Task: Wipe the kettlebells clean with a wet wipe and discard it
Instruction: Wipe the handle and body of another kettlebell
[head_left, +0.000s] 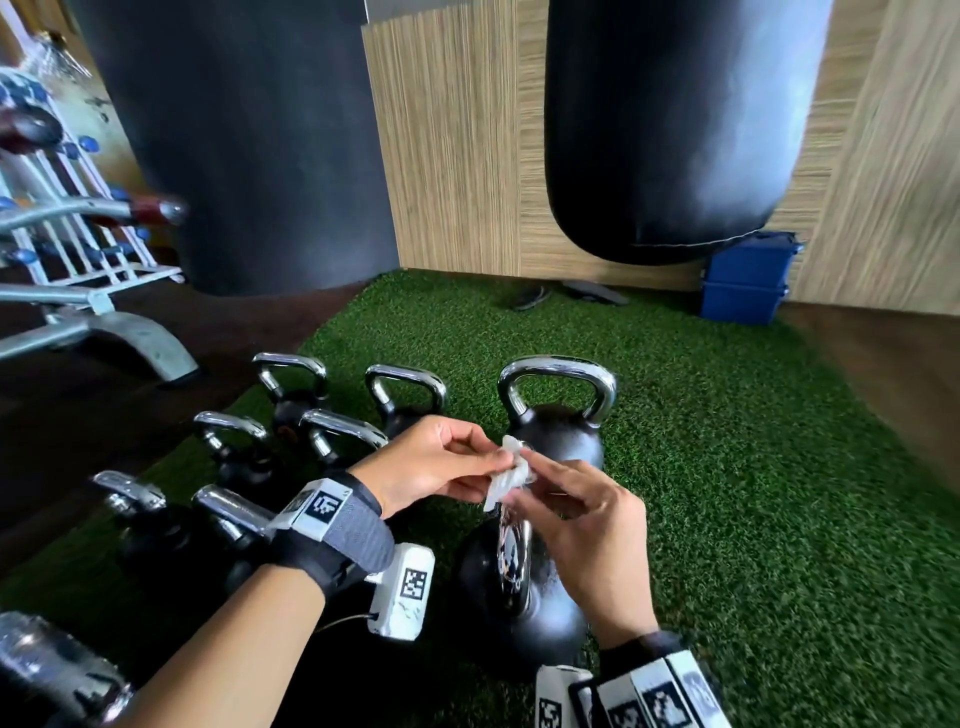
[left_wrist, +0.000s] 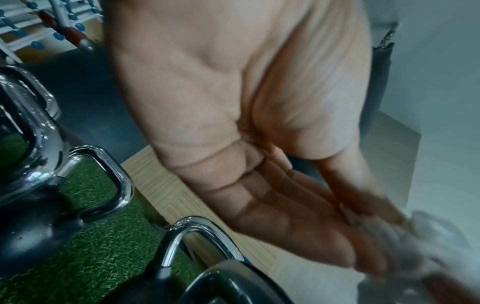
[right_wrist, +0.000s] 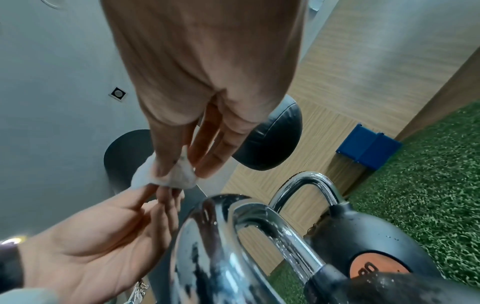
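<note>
A small crumpled white wet wipe (head_left: 511, 474) hangs between both hands above the kettlebells. My left hand (head_left: 447, 462) pinches its left side with thumb and fingertips. My right hand (head_left: 582, 506) pinches its right side; the wipe (right_wrist: 166, 174) shows at those fingertips in the right wrist view, and blurred (left_wrist: 426, 232) in the left wrist view. Straight below stands a black kettlebell (head_left: 519, 587) with a wet chrome handle (right_wrist: 233, 236). A larger black kettlebell (head_left: 558, 415) stands just behind the hands. Several smaller ones (head_left: 291, 400) line the mat's left side.
All the kettlebells stand on a green turf mat (head_left: 727, 467). Two black punching bags (head_left: 670, 124) hang ahead against a wood-panelled wall. A blue bin (head_left: 745, 278) sits by the wall at the right. A white dumbbell rack (head_left: 67, 208) and a bench foot (head_left: 119, 338) are at the left.
</note>
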